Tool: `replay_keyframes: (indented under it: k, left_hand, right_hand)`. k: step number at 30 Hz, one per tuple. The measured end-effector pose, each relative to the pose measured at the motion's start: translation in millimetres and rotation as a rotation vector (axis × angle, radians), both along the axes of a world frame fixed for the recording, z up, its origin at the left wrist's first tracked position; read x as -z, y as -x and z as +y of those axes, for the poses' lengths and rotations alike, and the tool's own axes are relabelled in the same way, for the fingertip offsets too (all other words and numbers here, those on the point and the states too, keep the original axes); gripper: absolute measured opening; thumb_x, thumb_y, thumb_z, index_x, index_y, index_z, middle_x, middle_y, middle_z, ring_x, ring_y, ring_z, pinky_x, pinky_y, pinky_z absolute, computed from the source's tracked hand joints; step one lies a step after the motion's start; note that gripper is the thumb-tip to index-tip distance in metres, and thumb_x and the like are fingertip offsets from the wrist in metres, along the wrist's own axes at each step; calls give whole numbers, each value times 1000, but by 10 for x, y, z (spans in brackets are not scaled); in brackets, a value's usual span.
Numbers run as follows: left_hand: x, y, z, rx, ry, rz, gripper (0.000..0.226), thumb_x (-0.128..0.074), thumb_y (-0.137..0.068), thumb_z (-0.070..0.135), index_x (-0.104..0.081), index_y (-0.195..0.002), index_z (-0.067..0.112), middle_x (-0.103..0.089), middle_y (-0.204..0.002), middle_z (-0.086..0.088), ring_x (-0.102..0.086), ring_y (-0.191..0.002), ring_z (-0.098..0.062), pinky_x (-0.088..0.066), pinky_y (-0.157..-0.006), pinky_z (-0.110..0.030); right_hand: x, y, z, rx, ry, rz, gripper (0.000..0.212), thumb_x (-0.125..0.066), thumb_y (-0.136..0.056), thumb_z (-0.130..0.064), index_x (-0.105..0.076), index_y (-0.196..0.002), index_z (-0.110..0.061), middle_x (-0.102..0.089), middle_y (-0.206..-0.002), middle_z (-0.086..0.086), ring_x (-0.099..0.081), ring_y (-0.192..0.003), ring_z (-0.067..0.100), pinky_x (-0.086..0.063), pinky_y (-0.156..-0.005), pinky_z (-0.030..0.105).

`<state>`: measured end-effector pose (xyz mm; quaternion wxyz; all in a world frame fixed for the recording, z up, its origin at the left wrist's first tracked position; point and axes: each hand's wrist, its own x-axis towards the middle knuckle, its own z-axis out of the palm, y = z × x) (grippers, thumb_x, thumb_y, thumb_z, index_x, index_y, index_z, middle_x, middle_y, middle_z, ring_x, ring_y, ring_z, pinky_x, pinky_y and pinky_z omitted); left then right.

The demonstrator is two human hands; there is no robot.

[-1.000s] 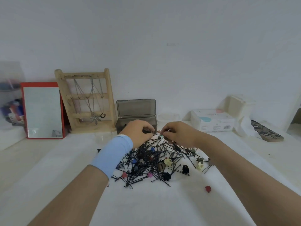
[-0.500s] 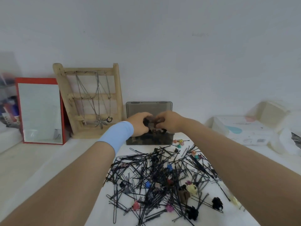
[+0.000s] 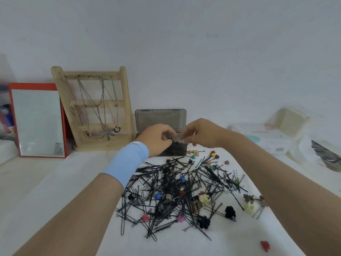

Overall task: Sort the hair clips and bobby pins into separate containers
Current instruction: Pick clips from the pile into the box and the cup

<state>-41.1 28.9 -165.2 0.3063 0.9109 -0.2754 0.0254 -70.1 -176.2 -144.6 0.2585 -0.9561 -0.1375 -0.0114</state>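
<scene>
**Sorting status: early stage, bulk of the pile unsorted**

Item 1. Tangled heap of thin black metal bobby pins (image 3: 171, 189), lying on a white cloth (image 3: 230, 235) spread over the pale worktop (image 3: 36, 182). Large, crossed over one another, mixed with clips. Judged almost wholly unsorted.

Item 2. Small claw-type plastic hair clips, assorted colours, scattered through and around the heap: blue (image 3: 182, 178), cream (image 3: 204, 199), black (image 3: 230, 212), pink (image 3: 180, 218). One dark red clip (image 3: 265, 245) lies well apart at the near right of the cloth. A small group of coloured clips (image 3: 193, 154) sits just beside the box's right end, still on the cloth.

Item 3. Smoky grey translucent plastic box with hinged lid (image 3: 160, 119), lid upright and open, at the far edge of the cloth. Dark contents show through the front wall; what kind cannot be told. Presumed to be one of the receiving containers.

Item 4. Second container: none identified with certainty. Pale boxes stand at the far right, blurred.

Item 5. Left hand (image 3: 156, 140), pale blue wristband (image 3: 129, 163) on the forearm, and right hand (image 3: 201, 133): together over the open box, fingertips pinched on a small greyish object (image 3: 180, 139) held between them. Its type is too blurred to tell.

Remaining, by judgement: nearly everything; pins to be drawn out, clips gathered separately.
</scene>
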Motion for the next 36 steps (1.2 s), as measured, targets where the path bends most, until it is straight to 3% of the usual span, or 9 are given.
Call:
replay_keyframes:
  k: [4, 7, 11, 16, 19, 23, 27, 32, 36]
  left_hand:
    - [16, 421, -116, 89, -42, 74, 13, -64, -90, 24, -71, -95, 33, -65, -89, 19, -61, -87, -4, -46, -77, -19]
    - [57, 718, -200, 187, -121, 149, 9, -67, -89, 35, -72, -97, 33, -65, -92, 20, -61, -87, -3, -47, -81, -22]
    - [117, 975, -288, 260, -279, 230, 26, -75, -76, 52, -71, -97, 36, -66, -93, 20, -60, -85, 0, -50, -80, -24]
    - [172, 1073, -337, 271, -474, 180, 38, -82, -71, 47, -69, -105, 34, -64, -87, 18, -62, -82, -4, -55, -80, -28]
    - [129, 1031, -313, 268, -432, 222, 33, -82, -75, 36, -70, -106, 33, -69, -87, 18, -63, -79, 0, -53, -79, -23]
    - [122, 943, -238, 246, -412, 223, 22, -78, -80, 29, -71, -100, 33, -71, -84, 16, -66, -78, -1, -52, -78, -22]
    - [157, 924, -167, 222, -406, 205, 13, -75, -82, 31, -72, -94, 35, -67, -87, 15, -63, -79, -3, -49, -72, -20]
    - [180, 967, -126, 206, -462, 181, 35, -80, -69, 54, -66, -99, 41, -64, -88, 21, -59, -79, 0, -51, -73, -25]
    - [198, 957, -139, 194, -476, 118, 35, -78, -70, 56, -65, -100, 42, -63, -87, 22, -59, -79, 2, -52, -71, -25]
  right_hand:
    - [-27, 495, -114, -6, 64, 117, 9, -69, -89, -22, -74, -91, -29, -73, -75, -14, -71, -67, 8, -57, -59, 24]
    - [-16, 851, -155, -10, 147, 221, 4, -73, -86, -32, -73, -89, -30, -74, -79, -10, -71, -69, 6, -56, -69, 25]
    - [-3, 1186, -154, -1, 254, 392, 19, -81, -75, -41, -73, -85, -28, -75, -75, -10, -71, -66, 6, -54, -63, 24]
    - [104, 1292, -115, 36, 345, 535, 38, -87, -67, -40, -68, -97, -26, -76, -77, -3, -75, -73, 16, -59, -65, 30]
    - [126, 1256, -111, 30, 335, 525, 36, -85, -69, -28, -65, -99, -29, -77, -81, 0, -75, -74, 21, -62, -65, 33]
    - [34, 1211, -100, -7, 225, 377, 32, -65, -78, -4, -68, -97, -29, -70, -84, -9, -65, -62, 7, -48, -52, 16]
    - [108, 1168, 32, -99, 271, 300, 28, -68, -81, -13, -70, -88, -39, -63, -79, -21, -55, -62, -11, -35, -49, 4]
    - [233, 1058, 113, -115, 341, 304, 29, -84, -71, -37, -76, -98, -32, -70, -90, -15, -62, -74, 2, -50, -65, 19]
    - [212, 1029, 75, -144, 293, 345, 17, -77, -80, -26, -78, -96, -30, -70, -81, -13, -57, -52, -2, -42, -46, 10]
